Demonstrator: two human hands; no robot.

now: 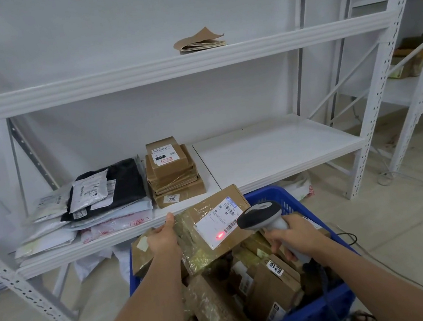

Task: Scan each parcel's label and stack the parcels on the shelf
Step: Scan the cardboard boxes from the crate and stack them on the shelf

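Scanning is happening above the blue crate point(332, 314): the left hand point(163, 238) is gripping a taped parcel point(209, 231) by its edge, tilting its label point(220, 223) toward the scanner point(263, 217) clasped in the right hand point(295, 233), whose red dot is seemingly missing the barcode.

1. One view only: head-worn, wide-angle, looking forward and down.
2. Both forearms enter from the bottom edge; left hand point(163, 238) and right hand point(298, 232) sit close, low centre.
3. White shelf point(271, 152) stands beyond the hands, facing the camera.
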